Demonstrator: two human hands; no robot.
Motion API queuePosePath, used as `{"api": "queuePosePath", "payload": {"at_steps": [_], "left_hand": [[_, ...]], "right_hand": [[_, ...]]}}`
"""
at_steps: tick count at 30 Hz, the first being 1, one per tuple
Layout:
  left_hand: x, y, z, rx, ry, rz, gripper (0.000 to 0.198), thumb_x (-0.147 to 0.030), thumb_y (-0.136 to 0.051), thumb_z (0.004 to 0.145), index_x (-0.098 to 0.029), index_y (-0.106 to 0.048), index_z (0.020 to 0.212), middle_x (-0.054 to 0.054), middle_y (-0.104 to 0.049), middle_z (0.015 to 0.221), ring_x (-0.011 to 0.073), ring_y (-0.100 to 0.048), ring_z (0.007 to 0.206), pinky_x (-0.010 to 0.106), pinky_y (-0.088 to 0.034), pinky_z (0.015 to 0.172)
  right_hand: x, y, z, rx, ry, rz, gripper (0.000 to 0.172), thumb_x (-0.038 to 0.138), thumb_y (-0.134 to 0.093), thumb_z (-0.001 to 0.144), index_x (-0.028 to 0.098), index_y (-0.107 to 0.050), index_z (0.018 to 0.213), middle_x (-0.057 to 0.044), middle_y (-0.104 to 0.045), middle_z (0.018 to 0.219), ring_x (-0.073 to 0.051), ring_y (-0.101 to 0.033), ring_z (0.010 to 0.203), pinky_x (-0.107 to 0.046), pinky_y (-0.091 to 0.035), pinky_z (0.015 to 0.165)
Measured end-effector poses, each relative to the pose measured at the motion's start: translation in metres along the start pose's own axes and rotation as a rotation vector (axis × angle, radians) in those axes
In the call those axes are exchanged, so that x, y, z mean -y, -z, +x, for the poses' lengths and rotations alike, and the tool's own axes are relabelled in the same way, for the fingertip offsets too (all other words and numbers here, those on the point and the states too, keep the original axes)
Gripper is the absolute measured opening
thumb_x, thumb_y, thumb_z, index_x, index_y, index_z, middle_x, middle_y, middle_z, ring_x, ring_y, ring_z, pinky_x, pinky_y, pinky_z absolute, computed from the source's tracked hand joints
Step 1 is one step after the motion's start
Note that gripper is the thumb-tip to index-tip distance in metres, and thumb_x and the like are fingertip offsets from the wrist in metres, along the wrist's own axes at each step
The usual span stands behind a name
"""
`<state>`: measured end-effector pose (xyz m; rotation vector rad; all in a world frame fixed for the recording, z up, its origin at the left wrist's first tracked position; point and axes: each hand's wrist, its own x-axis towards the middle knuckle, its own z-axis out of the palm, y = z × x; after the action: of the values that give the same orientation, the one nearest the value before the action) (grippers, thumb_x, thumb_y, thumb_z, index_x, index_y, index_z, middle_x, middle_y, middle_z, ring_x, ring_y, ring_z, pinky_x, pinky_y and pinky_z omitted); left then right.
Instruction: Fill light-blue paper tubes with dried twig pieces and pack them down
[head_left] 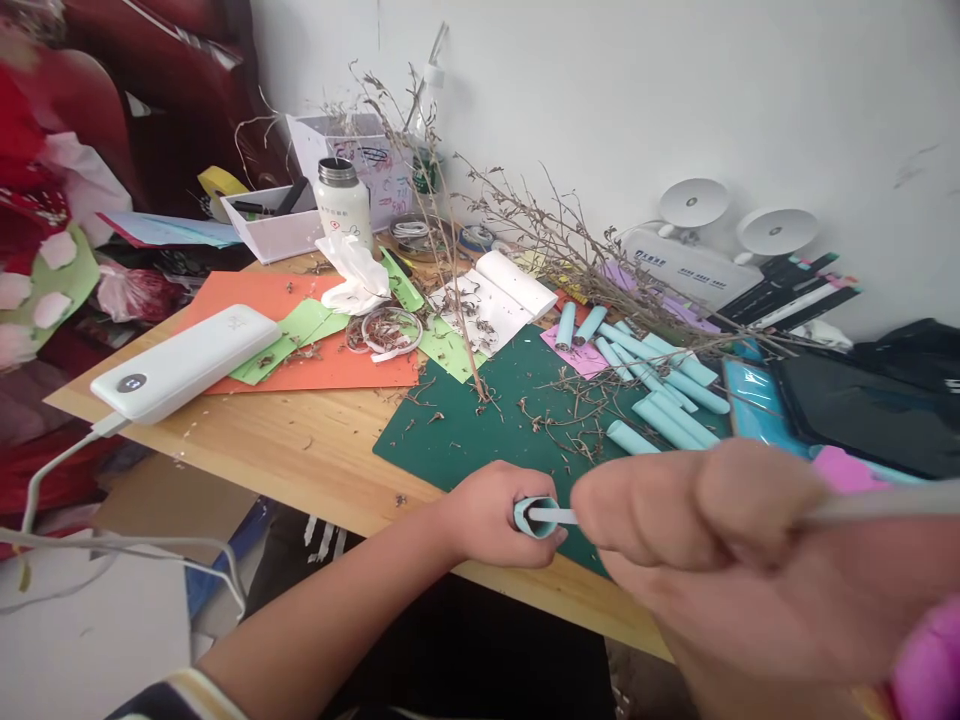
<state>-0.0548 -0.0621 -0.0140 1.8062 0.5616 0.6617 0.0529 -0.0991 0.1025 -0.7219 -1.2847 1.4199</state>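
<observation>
My left hand [491, 515] is wrapped around a light blue paper tube [547, 528], its open end facing right. My right hand [712, 515], close to the camera, is closed on a thin white stick [562, 516]. One end of this stick reaches into the tube's mouth; how deep it goes is hidden. The other end runs out past the right edge of the view. Several rolled light blue paper tubes [679, 418] lie behind my hands on the green mat [480, 430]. Dry twigs and leaf crumbs [562, 415] are scattered beside them.
A white power bank [184, 362] with a cable lies at the table's left on orange paper [375, 373]. An uncapped white bottle [343, 205] stands behind it. Dry branches [555, 235] reach across the back. A white router [682, 265] sits against the wall.
</observation>
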Motion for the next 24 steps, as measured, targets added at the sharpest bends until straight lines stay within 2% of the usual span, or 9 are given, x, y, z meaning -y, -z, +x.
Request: {"api": "queuePosePath", "payload": {"at_steps": [3,5,9,15,24], "left_hand": [[0.001,0.000,0.000,0.020,0.013,-0.034,0.006,-0.015,-0.053,0.051,-0.013,-0.050,0.056,-0.003,-0.048,0.055,0.0072,-0.042,0.053,0.017,-0.037,0.051],[0.001,0.000,0.000,0.032,0.022,-0.039,0.006,-0.014,-0.053,0.051,-0.013,-0.051,0.057,-0.003,-0.048,0.056,0.0074,-0.042,0.054,0.017,-0.037,0.051],[-0.001,0.000,0.001,0.016,0.020,-0.042,0.005,-0.012,-0.052,0.050,-0.013,-0.047,0.052,-0.004,-0.043,0.052,0.0059,-0.038,0.051,0.016,-0.034,0.047],[0.000,0.000,0.001,-0.027,-0.005,-0.102,0.010,-0.013,-0.049,0.048,-0.014,-0.040,0.049,-0.005,-0.036,0.047,0.0046,-0.030,0.047,0.015,-0.028,0.041],[0.004,-0.002,0.001,-0.043,-0.063,-0.089,0.007,-0.013,-0.045,0.051,-0.015,-0.038,0.051,-0.005,-0.037,0.048,0.0050,-0.031,0.047,0.017,-0.030,0.043]], "right_hand": [[-0.024,-0.001,0.006,-0.001,0.097,0.154,0.053,0.063,-0.037,0.071,0.018,-0.020,0.048,0.006,-0.017,0.042,-0.007,-0.021,0.037,-0.025,-0.024,0.038],[-0.031,-0.001,0.006,0.007,0.113,0.158,0.051,0.061,-0.038,0.071,0.018,-0.021,0.049,0.006,-0.018,0.044,-0.007,-0.021,0.038,-0.025,-0.023,0.039],[-0.029,-0.002,0.002,0.033,0.180,0.157,0.051,0.057,-0.038,0.075,0.018,-0.020,0.048,0.006,-0.019,0.043,-0.007,-0.021,0.039,-0.024,-0.023,0.040],[-0.027,0.000,0.000,0.015,0.178,0.133,0.051,0.057,-0.039,0.074,0.017,-0.020,0.048,0.006,-0.019,0.044,-0.007,-0.022,0.040,-0.025,-0.023,0.042],[-0.029,0.012,0.000,0.072,0.196,0.159,0.047,0.056,-0.039,0.075,0.019,-0.026,0.050,0.006,-0.020,0.044,-0.006,-0.021,0.038,-0.023,-0.019,0.039]]}}
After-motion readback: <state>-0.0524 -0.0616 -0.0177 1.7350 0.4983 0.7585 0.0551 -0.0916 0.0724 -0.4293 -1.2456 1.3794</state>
